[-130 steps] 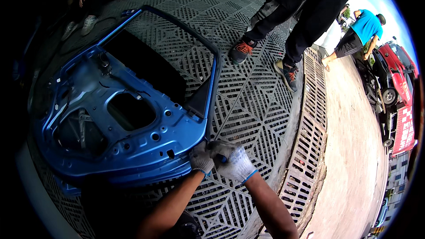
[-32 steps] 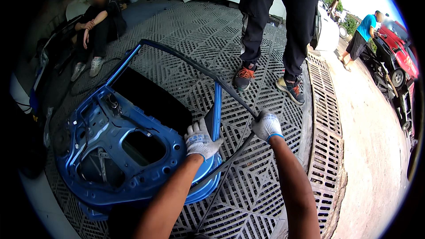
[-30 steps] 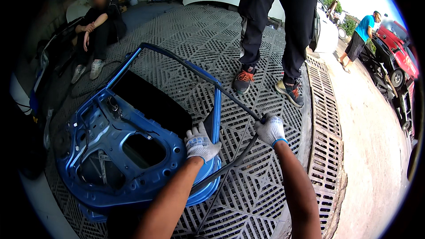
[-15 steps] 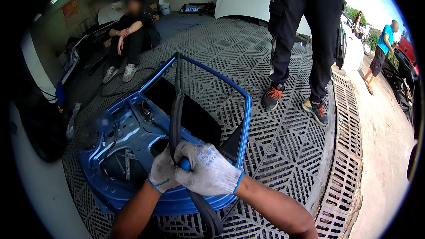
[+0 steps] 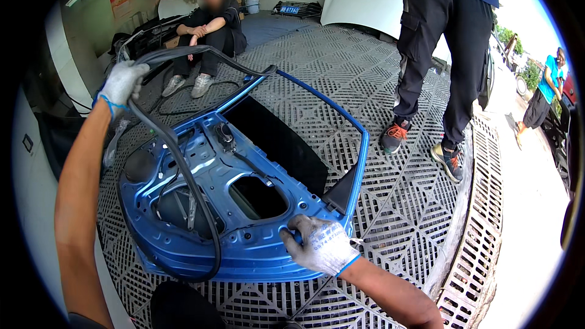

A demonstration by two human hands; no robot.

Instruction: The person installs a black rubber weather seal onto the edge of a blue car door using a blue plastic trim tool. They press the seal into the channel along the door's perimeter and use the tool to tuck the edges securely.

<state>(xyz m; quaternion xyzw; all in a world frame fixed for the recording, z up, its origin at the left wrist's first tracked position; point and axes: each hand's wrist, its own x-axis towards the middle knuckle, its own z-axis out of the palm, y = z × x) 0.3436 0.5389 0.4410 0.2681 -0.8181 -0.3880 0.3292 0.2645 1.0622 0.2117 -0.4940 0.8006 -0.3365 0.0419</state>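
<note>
A blue car door [image 5: 256, 265] lies flat on the floor grating, its inner metal side up, with a dark window panel and an open window frame. My left hand [image 5: 122, 85], in a pale work glove, is raised at the door's far left and closed round a black rubber door seal [image 5: 183, 167]. From that hand the seal loops down across the door's left part, and another stretch runs to the window frame's far corner. Also gloved, my right hand [image 5: 320, 244] is over the door's near right edge, fingers curled; what they hold, if anything, is hidden.
A person in dark trousers [image 5: 426, 55] stands just right of the door. Another person [image 5: 210, 30] sits at the back left. A white car panel [image 5: 362, 9] leans at the back. Metal drain grating [image 5: 472, 207] runs along the right, and someone in blue [image 5: 551, 82] stands outside.
My hands were together on the seal, with a blue rounded thing between them. The left has swung up and left, drawing the seal off the window area; the right has moved right.
</note>
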